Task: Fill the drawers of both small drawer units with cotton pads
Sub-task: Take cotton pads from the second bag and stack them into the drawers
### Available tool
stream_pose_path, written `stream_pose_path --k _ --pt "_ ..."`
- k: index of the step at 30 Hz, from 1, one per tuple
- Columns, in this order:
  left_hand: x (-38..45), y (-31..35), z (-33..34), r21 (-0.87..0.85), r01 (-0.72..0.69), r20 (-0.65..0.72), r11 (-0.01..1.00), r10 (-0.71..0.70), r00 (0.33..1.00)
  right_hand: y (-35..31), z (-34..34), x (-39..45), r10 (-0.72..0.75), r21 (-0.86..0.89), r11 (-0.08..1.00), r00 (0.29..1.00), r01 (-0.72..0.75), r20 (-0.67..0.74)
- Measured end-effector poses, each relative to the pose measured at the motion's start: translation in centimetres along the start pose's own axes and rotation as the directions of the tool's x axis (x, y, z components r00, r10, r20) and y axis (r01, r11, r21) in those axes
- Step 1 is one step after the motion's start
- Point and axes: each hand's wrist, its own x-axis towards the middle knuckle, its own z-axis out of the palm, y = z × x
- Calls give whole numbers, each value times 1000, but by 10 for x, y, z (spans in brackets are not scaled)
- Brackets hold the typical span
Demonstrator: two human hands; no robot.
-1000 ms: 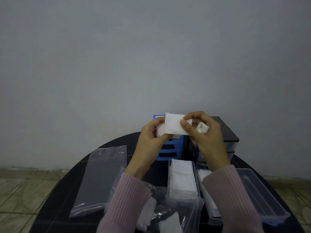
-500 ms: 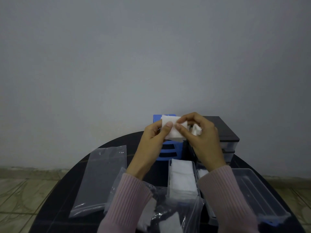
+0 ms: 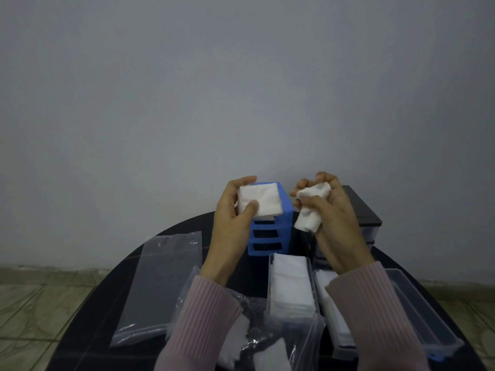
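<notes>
Left hand pinches a flat pad stack, thumb on top. Right hand curls round crumpled pads. Both are held above the blue unit. Step: sorting pads. Next, judged: lay the stack into a drawer on the table.

Dim, flat, cool light, brightest on the grey wall, which darkens toward the corners. Shadows are soft and faint. The black table swallows detail, with small glints on the clear plastic bags. Wide-angle bending curves the floor line; the whole picture looks slightly soft and grainy
</notes>
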Motion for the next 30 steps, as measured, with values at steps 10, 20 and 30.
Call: stream_pose_path --k 10,20,30 --pt "-4 3 2 -32 26 36 999 -24 999 2 4 -5 50 -268 963 998 -40 30" --pt "-4 3 1 -46 43 28 998 -42 999 0 6 -7 57 -471 878 996 -84 -71" --pt "-1 1 -1 -110 96 9 989 -96 995 -7 6 -10 11 -482 876 997 29 80"
